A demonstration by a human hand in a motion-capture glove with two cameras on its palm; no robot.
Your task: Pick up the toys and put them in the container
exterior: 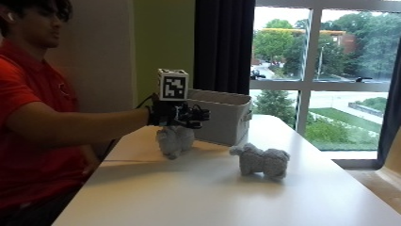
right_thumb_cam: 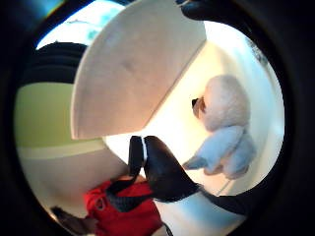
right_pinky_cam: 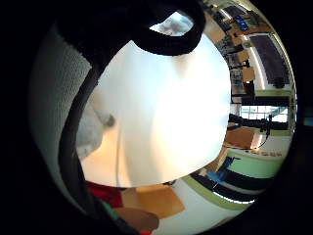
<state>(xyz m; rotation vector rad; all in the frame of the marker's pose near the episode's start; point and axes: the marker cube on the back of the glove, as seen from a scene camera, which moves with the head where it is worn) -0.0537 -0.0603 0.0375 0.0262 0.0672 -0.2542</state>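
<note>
In the outside view my gloved right hand point(exterior: 180, 114) hovers just above a grey plush toy point(exterior: 174, 140) that stands on the white table point(exterior: 188, 188). Its fingers are loosely spread toward the container and hold nothing. The container point(exterior: 222, 117), a pale fabric bin, stands right behind that toy and the hand. A second grey plush toy point(exterior: 262, 161) stands alone further out on the table. The thumb side palm view shows the fluffy toy point(right_thumb_cam: 224, 128) below the palm, apart from the black thumb point(right_thumb_cam: 165, 172), beside the bin's wall point(right_thumb_cam: 133, 73).
The person in a red shirt point(exterior: 28, 136) sits at the table's left end. A window point(exterior: 325, 70) and a dark curtain point(exterior: 224, 44) lie behind the bin. The little finger side palm view shows mostly bare white tabletop point(right_pinky_cam: 166, 117).
</note>
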